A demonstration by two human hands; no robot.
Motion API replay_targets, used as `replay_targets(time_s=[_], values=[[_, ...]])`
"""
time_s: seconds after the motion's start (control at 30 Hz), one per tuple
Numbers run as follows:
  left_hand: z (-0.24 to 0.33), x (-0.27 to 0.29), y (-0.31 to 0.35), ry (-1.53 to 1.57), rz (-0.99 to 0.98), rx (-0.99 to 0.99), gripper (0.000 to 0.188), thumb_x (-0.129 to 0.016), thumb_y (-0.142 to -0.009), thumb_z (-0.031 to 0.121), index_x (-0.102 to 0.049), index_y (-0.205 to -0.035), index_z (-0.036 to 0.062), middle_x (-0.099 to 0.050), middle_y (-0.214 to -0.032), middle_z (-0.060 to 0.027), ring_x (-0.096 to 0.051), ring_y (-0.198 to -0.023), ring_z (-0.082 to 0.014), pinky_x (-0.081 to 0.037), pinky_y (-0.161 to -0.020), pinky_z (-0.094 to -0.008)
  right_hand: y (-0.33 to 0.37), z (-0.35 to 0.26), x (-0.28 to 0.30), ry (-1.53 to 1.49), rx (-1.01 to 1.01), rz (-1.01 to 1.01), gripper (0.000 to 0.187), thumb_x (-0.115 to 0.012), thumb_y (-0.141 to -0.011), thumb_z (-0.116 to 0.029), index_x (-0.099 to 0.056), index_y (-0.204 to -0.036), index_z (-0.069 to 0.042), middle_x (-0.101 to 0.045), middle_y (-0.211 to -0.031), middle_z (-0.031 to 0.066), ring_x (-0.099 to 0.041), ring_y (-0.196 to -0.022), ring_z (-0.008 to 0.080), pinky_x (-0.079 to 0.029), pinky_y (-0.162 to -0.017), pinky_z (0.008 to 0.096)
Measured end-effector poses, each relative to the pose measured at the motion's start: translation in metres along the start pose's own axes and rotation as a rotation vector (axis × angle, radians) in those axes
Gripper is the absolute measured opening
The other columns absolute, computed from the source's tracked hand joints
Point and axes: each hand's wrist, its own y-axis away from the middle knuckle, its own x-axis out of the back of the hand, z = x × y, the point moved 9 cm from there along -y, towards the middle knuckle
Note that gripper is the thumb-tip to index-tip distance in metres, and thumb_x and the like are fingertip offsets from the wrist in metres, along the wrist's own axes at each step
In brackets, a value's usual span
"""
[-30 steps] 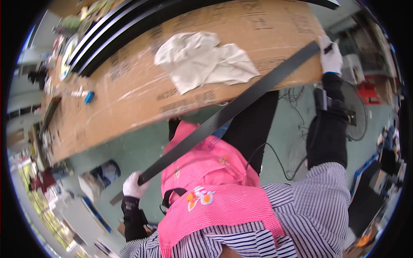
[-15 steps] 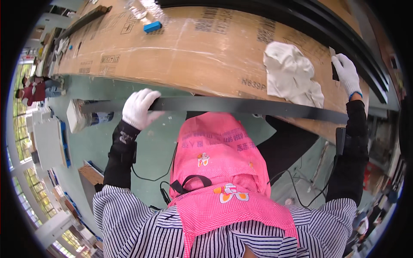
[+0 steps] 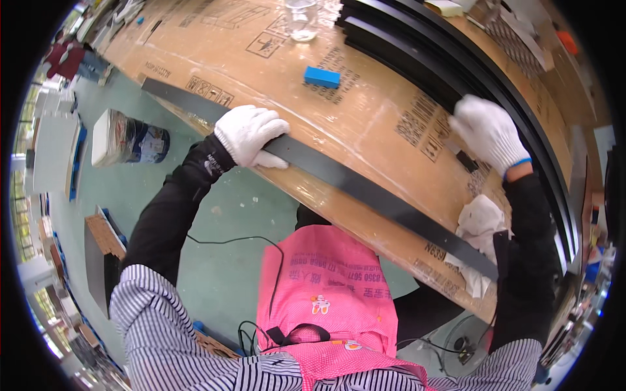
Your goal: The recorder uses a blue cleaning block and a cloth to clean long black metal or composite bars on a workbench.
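My left hand (image 3: 251, 135), in a white knit glove, grips a long flat dark grey strip (image 3: 365, 189), fingers over its top face and thumb at its near edge. The strip slants along the front edge of a cardboard-covered table (image 3: 261, 72), its right end by my right forearm. My right hand (image 3: 486, 133), also gloved, is over the cardboard next to long black profiles (image 3: 417, 58); its curled fingers are blurred, so any grip is unclear. Just below it lies a small black-and-grey tool (image 3: 465, 159). A crumpled white cloth (image 3: 482, 225) lies partly under the strip's right end.
A blue block (image 3: 322, 77) and a clear cup (image 3: 301, 23) stand on the cardboard. On the green floor are a bucket (image 3: 147, 140) at left and a brown-and-black board (image 3: 103, 251). A cable (image 3: 235, 241) hangs by my apron. Another person (image 3: 68, 62) is far left.
The strip has swung from roughly level to slanting, its left end now farther away over the table edge. My left hand moved with it. My right hand shifted left, off beside the small tool.
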Motion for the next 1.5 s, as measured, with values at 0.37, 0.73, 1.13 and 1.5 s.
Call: replay_targets(time_s=[0.37,0.73,1.13,1.5], values=[[-0.002,0.009,-0.017,0.069,0.114,-0.033,0.050,-0.086,-0.066,0.044,-0.063,-0.097,0.0111,-0.061,-0.083,-0.0072,-0.063,-0.079,-0.0327,-0.049,-0.070,-0.0417,-0.155,-0.092,-0.032,-0.574,0.060,0.190,0.047,-0.073,-0.084,-0.049,-0.076,-0.106,-0.007,-0.069,-0.098,0.0170,-0.067,-0.098,0.0330,-0.052,-0.089,0.0404],[-0.004,0.004,-0.006,0.017,0.054,0.017,0.051,-0.086,-0.065,0.037,-0.061,-0.100,0.0087,-0.061,-0.090,-0.0106,-0.063,-0.089,-0.0356,-0.051,-0.079,-0.0445,0.079,-0.047,-0.079,-1.678,-0.662,-0.073,0.029,-0.053,-0.104,-0.020,-0.059,-0.123,0.001,-0.070,-0.098,0.0086,-0.058,-0.076,0.0099,-0.043,-0.062,0.0223],[-0.007,-0.001,-0.007,0.030,0.062,0.000,0.059,-0.088,-0.059,0.035,-0.060,-0.102,0.0068,-0.062,-0.092,-0.0103,-0.063,-0.088,-0.0359,-0.051,-0.077,-0.0429,0.138,-0.049,-0.093,-1.917,-0.792,0.002,0.043,-0.057,-0.104,-0.028,-0.054,-0.134,0.002,-0.067,-0.106,0.0125,-0.063,-0.084,0.0164,-0.048,-0.069,0.0254],[-0.007,0.000,0.002,-0.048,0.133,-0.079,0.068,-0.084,-0.058,0.053,-0.061,-0.103,0.0064,-0.060,-0.095,-0.0107,-0.063,-0.088,-0.0352,-0.051,-0.074,-0.0431,0.113,-0.056,-0.066,-1.287,-0.473,-0.019,0.051,-0.063,-0.096,-0.020,-0.049,-0.140,0.001,-0.064,-0.121,0.0161,-0.059,-0.077,0.0149,-0.044,-0.063,0.0220]])
